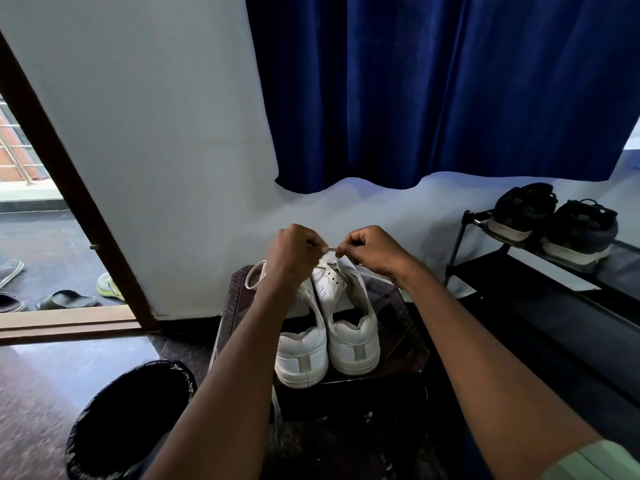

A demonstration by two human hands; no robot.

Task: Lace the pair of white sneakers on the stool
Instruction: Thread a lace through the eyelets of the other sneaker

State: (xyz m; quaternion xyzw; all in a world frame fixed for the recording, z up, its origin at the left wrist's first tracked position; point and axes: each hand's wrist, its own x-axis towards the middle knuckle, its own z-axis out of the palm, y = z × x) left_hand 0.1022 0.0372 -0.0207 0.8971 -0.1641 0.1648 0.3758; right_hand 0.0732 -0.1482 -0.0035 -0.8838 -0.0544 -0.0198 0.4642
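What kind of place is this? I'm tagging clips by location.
Probably a home entryway: a shoe rack holding dark sandals, an open doorway with footwear outside, and a blue curtain.

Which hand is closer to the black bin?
Left. The left hand is above the sneakers on the side of the black bin; the right hand is farther over, toward the shoe rack.

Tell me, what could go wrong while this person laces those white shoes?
Both the left hand and right hand pinch a short stretch of white lace above the right sneaker; a slip could pull it back out of an eyelet. A loose lace loop trails off the stool edge and may snag. The left sneaker sits near the front edge and might be nudged off.
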